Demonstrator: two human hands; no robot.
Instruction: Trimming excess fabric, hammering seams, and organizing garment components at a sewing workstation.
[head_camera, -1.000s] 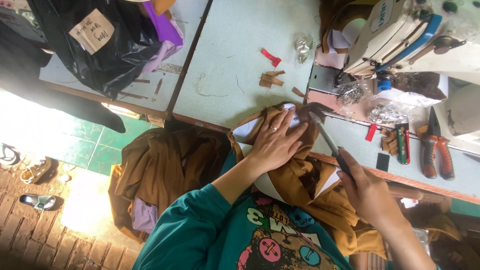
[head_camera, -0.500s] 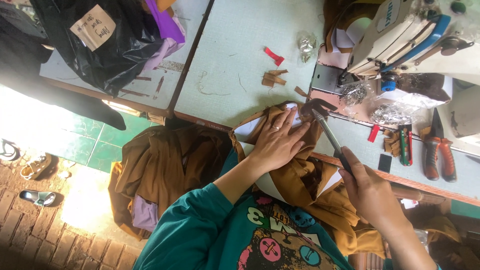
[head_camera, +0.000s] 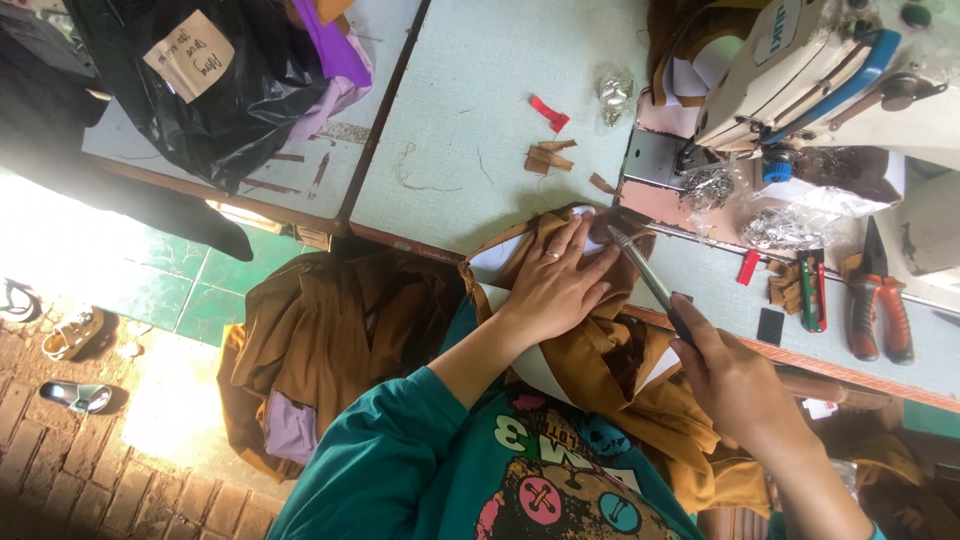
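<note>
My left hand (head_camera: 556, 283) lies flat, fingers spread, on a folded piece of brown fabric with white lining (head_camera: 600, 345) at the near edge of the pale sewing table (head_camera: 480, 130). A ring shows on one finger. My right hand (head_camera: 735, 385) grips a long thin metal tool with a dark handle (head_camera: 652, 285). Its tip points at the fabric just beside my left fingertips. More of the brown fabric spills down over my lap.
A cream and blue sewing machine (head_camera: 800, 70) stands at the back right. Pliers with red handles (head_camera: 880, 310), small scissors (head_camera: 812, 290), fabric scraps (head_camera: 548, 158) and crumpled plastic lie on the table. A pile of brown garments (head_camera: 330, 340) sits left; a black bag (head_camera: 200, 80) rests on another table.
The tool's tip has shifted slightly along the fabric near my left fingertips. My left hand stays pressed on the cloth.
</note>
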